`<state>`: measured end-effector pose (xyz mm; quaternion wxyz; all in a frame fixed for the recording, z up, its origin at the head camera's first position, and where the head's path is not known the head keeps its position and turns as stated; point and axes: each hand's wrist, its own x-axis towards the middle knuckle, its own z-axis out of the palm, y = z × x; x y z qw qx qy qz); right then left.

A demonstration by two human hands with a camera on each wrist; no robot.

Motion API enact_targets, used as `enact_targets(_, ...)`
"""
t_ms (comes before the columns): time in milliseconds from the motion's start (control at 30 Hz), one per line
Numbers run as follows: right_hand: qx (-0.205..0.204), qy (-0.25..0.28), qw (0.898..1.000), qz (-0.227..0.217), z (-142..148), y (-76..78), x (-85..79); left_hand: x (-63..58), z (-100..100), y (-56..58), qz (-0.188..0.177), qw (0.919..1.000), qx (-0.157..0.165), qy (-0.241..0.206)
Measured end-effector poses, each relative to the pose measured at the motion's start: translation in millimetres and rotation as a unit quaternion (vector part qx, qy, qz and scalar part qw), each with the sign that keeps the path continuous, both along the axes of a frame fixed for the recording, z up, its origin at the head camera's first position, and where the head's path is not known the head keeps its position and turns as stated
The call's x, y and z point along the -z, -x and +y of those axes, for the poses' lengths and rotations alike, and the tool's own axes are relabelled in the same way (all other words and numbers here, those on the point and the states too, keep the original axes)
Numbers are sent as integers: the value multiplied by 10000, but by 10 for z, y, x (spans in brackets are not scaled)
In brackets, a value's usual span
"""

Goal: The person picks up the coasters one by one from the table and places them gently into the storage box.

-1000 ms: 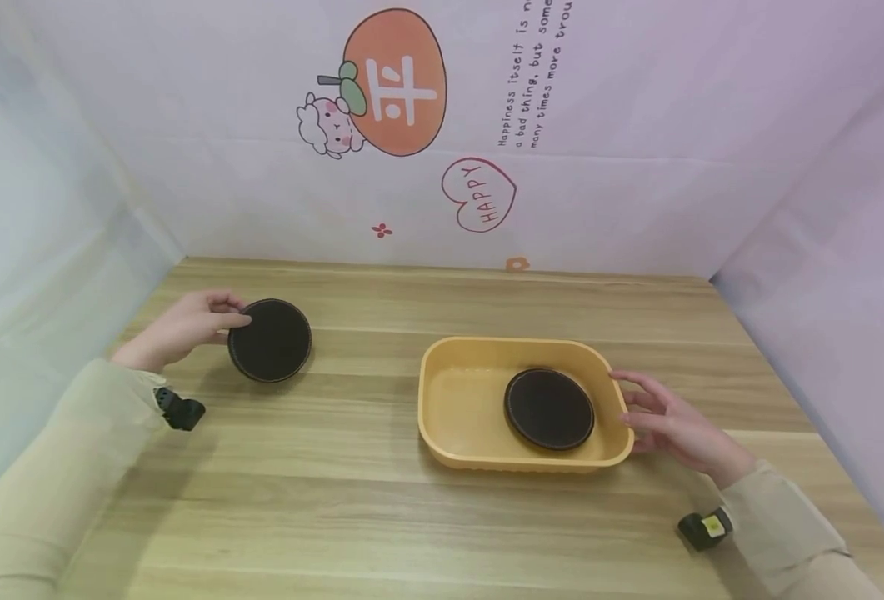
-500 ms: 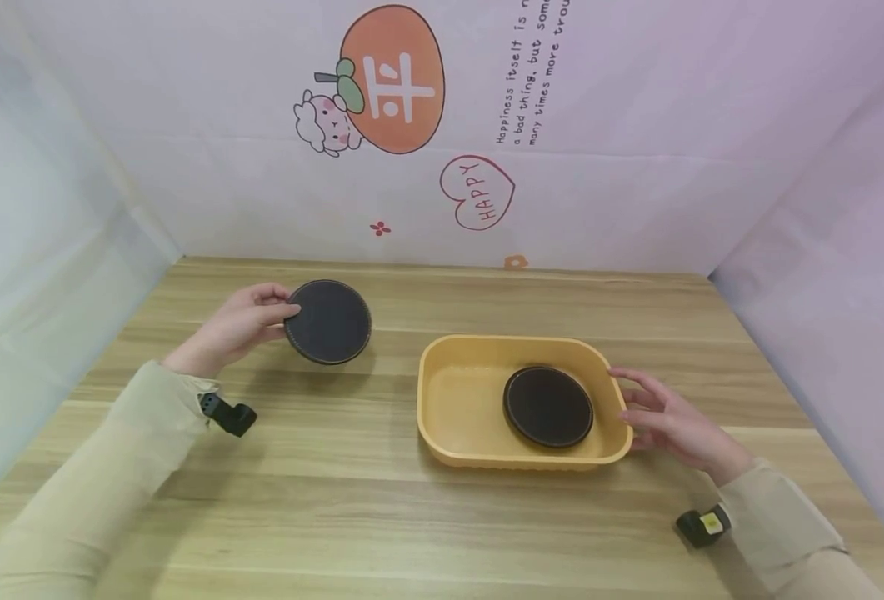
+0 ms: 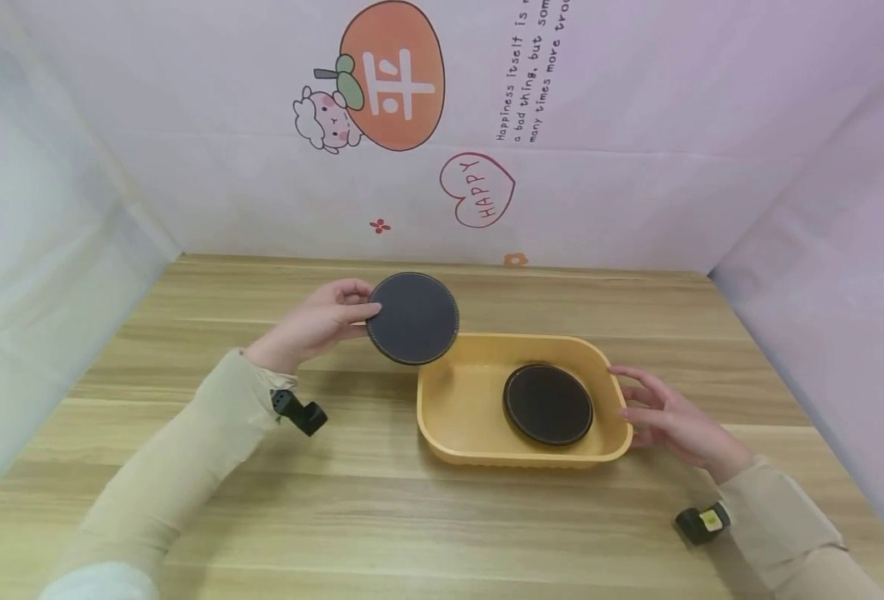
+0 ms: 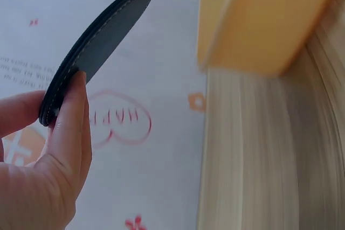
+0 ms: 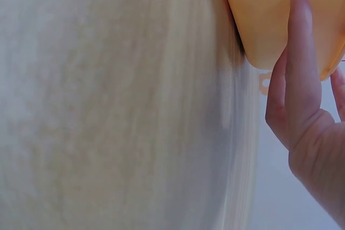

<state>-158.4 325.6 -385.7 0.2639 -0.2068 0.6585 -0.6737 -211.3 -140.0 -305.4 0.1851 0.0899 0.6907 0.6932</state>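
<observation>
My left hand (image 3: 322, 321) pinches a round black coaster (image 3: 413, 318) with light stitching round its rim. The coaster is raised above the table and overlaps the back left corner of a yellow plastic bin (image 3: 452, 408) in the head view. From the left wrist, the coaster (image 4: 102, 41) shows nearly edge-on between thumb and fingers. Inside the bin, toward its right end, a second black coaster (image 3: 549, 404) leans slightly. My right hand (image 3: 674, 421) rests its thumb and extended fingers against the bin's right outer wall; the thumb lies straight along that wall (image 5: 269, 20) in the right wrist view.
The bin stands right of centre on a wood-grain table (image 3: 337, 517). A white printed cloth (image 3: 599, 208) hangs behind the table's back edge, and plain cloth walls rise at both sides. A small black camera (image 3: 299, 412) sits on each wrist.
My left hand has carried the coaster from the table's left side rightward to the bin's left corner. The right hand, the bin and the coaster inside it have stayed in place.
</observation>
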Motion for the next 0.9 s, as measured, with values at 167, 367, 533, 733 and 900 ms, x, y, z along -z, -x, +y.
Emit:
enact_targets(167,-33,31,10000,-7,5,2,7,-27,341,40,-104,9997,193,-126)
enact_targets(367,23,-5,10000,-20,6,5,10,-55,765,86,-243,9989,380,-114)
enact_targets(533,94,-34,9999,-18,11,1,1,-41,1092,126,-324,9978,569,129)
enact_targets(733,166,-102,9998,-33,16,5,4,60,1381,161,-435,9943,921,308)
enact_targets(900,128,-120,9998,11,15,14,25,176,1552,160,-501,9906,1090,653)
